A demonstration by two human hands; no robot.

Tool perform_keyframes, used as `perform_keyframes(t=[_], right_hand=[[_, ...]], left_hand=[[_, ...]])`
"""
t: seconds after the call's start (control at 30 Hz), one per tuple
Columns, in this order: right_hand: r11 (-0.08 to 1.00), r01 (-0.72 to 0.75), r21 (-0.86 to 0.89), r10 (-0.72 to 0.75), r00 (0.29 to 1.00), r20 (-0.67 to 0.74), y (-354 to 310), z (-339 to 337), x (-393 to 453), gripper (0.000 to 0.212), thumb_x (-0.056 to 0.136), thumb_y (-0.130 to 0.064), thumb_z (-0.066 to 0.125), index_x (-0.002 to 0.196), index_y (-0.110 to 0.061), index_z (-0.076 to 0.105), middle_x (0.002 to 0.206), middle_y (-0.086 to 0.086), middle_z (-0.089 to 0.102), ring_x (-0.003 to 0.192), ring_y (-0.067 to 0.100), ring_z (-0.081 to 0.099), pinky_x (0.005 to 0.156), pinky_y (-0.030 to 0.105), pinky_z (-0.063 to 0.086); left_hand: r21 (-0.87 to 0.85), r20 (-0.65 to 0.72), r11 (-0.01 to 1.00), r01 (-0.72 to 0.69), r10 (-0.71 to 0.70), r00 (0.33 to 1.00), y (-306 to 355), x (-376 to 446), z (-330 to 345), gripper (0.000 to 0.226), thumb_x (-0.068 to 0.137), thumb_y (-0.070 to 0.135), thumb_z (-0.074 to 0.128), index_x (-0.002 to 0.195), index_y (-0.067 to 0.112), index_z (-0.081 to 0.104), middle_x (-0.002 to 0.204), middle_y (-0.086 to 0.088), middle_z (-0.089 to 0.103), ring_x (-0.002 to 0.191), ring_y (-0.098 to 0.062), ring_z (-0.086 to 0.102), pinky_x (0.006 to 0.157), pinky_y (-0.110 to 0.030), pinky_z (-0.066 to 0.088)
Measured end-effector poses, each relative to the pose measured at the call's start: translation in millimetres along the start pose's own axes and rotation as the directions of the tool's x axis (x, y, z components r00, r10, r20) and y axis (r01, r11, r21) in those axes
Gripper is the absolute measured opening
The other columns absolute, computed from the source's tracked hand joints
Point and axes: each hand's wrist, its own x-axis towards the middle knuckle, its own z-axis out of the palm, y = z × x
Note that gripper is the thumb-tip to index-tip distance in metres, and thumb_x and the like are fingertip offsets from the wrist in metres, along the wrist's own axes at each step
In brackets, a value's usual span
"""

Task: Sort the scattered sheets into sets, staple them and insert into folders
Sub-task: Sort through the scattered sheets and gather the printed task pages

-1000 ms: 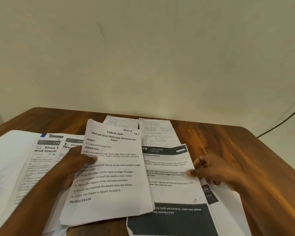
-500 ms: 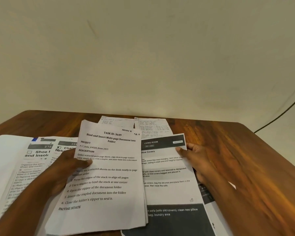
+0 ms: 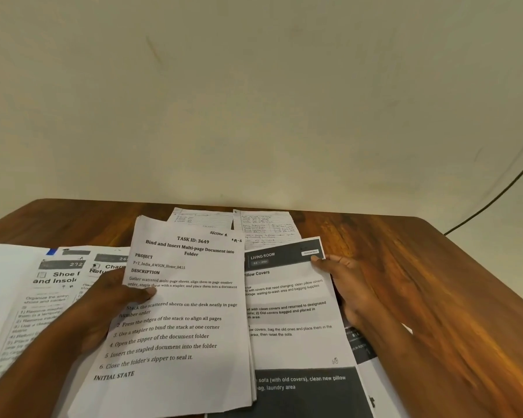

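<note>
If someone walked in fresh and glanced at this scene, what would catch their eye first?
Probably the white printed stack headed "TASK ID: 3649" at centre, gripped at its left edge by the left hand. Beside it on the right lies the dark-banded "LIVING ROOM" sheet, whose top right corner the right hand touches, all on a brown wooden table.

A wooden table (image 3: 405, 267) with a glossy reddish-brown grain filled the lower part of the view. Behind it stood a plain cream wall (image 3: 254, 101), faintly scuffed. A thin dark cable (image 3: 495, 194) ran diagonally down the wall at right.
</note>
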Motion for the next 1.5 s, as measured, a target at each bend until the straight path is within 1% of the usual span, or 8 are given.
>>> perform_keyframes(t=[0.17, 0.3, 0.4, 0.7, 1.1, 1.27, 1.4, 1.5], right_hand=[[0.999, 0.036, 0.005, -0.036, 0.999, -0.013, 0.1, -1.1, 0.3, 0.013, 0.096, -0.011, 0.068, 0.097, 0.000, 0.076, 0.098, 0.025, 0.078, 0.078, 0.035, 0.075, 0.069, 0.036, 0.060], [0.999, 0.036, 0.030, -0.036, 0.999, 0.001, 0.0, -0.8, -0.9, 0.019, 0.096, -0.013, 0.069, 0.102, 0.004, 0.074, 0.098, 0.025, 0.078, 0.083, 0.040, 0.075, 0.074, 0.040, 0.059], [0.999, 0.031, 0.024, -0.031, 1.000, 0.003, 1.3, -1.5, -0.3, 0.020, 0.096, -0.017, 0.071, 0.101, 0.002, 0.075, 0.100, 0.025, 0.078, 0.088, 0.043, 0.075, 0.077, 0.042, 0.058], [0.919, -0.022, -0.394, 0.125, 0.963, 0.237, -22.6, -12.1, -2.8, 0.027, 0.085, -0.007, 0.082, 0.112, -0.007, 0.075, 0.107, 0.007, 0.081, 0.099, 0.026, 0.078, 0.092, 0.048, 0.062], [0.969, 0.222, -0.112, -0.234, 0.967, -0.101, -85.1, -28.5, -25.1, 0.023, 0.096, -0.025, 0.072, 0.116, -0.012, 0.070, 0.105, 0.017, 0.079, 0.091, 0.045, 0.076, 0.089, 0.065, 0.058], [0.881, 0.449, -0.146, -0.472, 0.826, -0.309, -122.1, -34.8, -35.6, 0.003, 0.094, -0.023, 0.076, 0.096, -0.022, 0.074, 0.093, 0.007, 0.080, 0.085, 0.036, 0.077, 0.066, 0.041, 0.067], [0.822, 0.558, -0.112, -0.553, 0.735, -0.393, -131.2, -43.9, -38.5, 0.029, 0.089, -0.031, 0.082, 0.113, -0.016, 0.077, 0.107, 0.007, 0.080, 0.096, 0.037, 0.077, 0.089, 0.061, 0.061], [0.812, 0.581, -0.063, -0.559, 0.740, -0.375, -132.4, -41.1, -38.9, 0.022, 0.091, -0.030, 0.080, 0.110, -0.019, 0.077, 0.109, 0.004, 0.080, 0.098, 0.031, 0.077, 0.090, 0.054, 0.061]], left_hand=[[-0.008, 0.005, 1.000, 0.002, -0.001, 1.000, -0.1, -0.1, 0.4, 0.033, 0.092, -0.008, 0.064, 0.123, 0.002, 0.067, 0.107, -0.023, 0.077, 0.089, -0.046, 0.077, 0.068, -0.048, 0.065], [-0.007, 0.002, 1.000, -0.008, 0.008, 1.000, -0.5, 0.3, 0.3, 0.032, 0.092, -0.008, 0.064, 0.121, 0.003, 0.068, 0.108, -0.024, 0.077, 0.091, -0.047, 0.076, 0.085, -0.055, 0.059], [-0.004, 0.007, 1.000, -0.009, 0.009, 1.000, 0.0, -0.6, 1.7, 0.034, 0.091, -0.007, 0.064, 0.123, 0.004, 0.067, 0.108, -0.022, 0.078, 0.092, -0.046, 0.076, 0.079, -0.052, 0.062], [-0.019, 0.004, 1.000, -0.013, 0.013, 1.000, -0.7, 0.0, 0.7, 0.036, 0.092, -0.005, 0.067, 0.125, 0.007, 0.066, 0.112, -0.020, 0.077, 0.100, -0.047, 0.074, 0.096, -0.062, 0.055], [-0.130, 0.084, 0.991, -0.043, 0.054, 0.995, 8.7, -8.4, 2.7, 0.049, 0.085, -0.005, 0.073, 0.132, 0.001, 0.062, 0.121, -0.026, 0.073, 0.108, -0.048, 0.072, 0.098, -0.061, 0.055], [-0.200, 0.161, 0.973, -0.114, 0.147, 0.976, 18.3, -12.2, 11.9, 0.059, 0.076, -0.001, 0.085, 0.131, 0.000, 0.063, 0.123, -0.024, 0.073, 0.109, -0.042, 0.073, 0.080, -0.043, 0.065], [-0.198, 0.194, 0.967, -0.162, 0.200, 0.960, 21.0, -15.0, 23.8, 0.048, 0.081, -0.003, 0.072, 0.128, 0.001, 0.065, 0.125, -0.022, 0.073, 0.111, -0.039, 0.073, 0.082, -0.041, 0.065], [-0.143, 0.234, 0.970, -0.196, 0.226, 0.946, 21.6, -17.7, 31.7, 0.075, 0.063, 0.023, 0.099, 0.127, 0.002, 0.066, 0.123, -0.021, 0.073, 0.110, -0.039, 0.073, 0.079, -0.040, 0.065]])
